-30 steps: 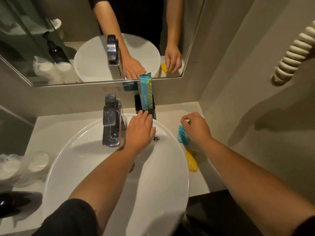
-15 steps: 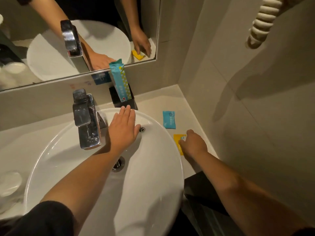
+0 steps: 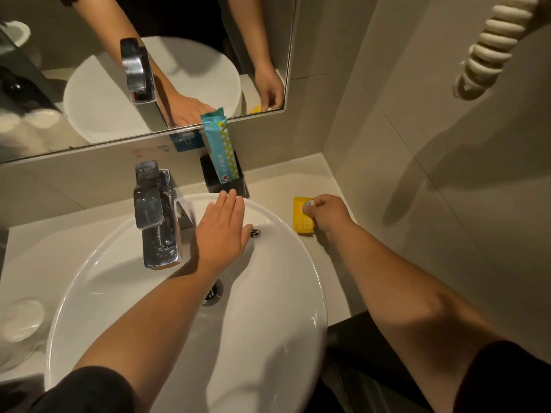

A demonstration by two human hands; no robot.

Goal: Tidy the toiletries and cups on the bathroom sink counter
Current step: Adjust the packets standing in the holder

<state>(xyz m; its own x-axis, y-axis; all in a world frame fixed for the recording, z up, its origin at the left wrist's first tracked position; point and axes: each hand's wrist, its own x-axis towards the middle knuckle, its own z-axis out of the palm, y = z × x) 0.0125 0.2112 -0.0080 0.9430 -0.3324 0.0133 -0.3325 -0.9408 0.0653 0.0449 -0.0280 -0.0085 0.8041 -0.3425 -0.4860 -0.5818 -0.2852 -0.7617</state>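
Note:
My left hand [image 3: 222, 231] lies flat with straight fingers on the back rim of the white basin [image 3: 301, 263], just right of the chrome faucet [image 3: 155, 216]. On the counter to the right of the basin, my right hand [image 3: 328, 214] pinches the upper right corner of a yellow sachet [image 3: 301, 219]. A small pale blue bit shows at those fingertips. The blue sachet itself is not in sight. Behind the basin, against the wall, a tall teal packet [image 3: 220, 150] stands in a black holder [image 3: 238, 181].
Wrapped cups [image 3: 21, 320] sit on the counter [image 3: 268, 180] at the left edge. The mirror [image 3: 89, 120] hangs above the faucet. A coiled cream cord [image 3: 483, 55] hangs on the right wall. The counter strip to the right of the basin is narrow and ends at the tiled wall.
My right hand left the blue sachet, took the yellow one and brought it further back along the counter. The blue sachet has dropped out of sight. My left hand stayed put.

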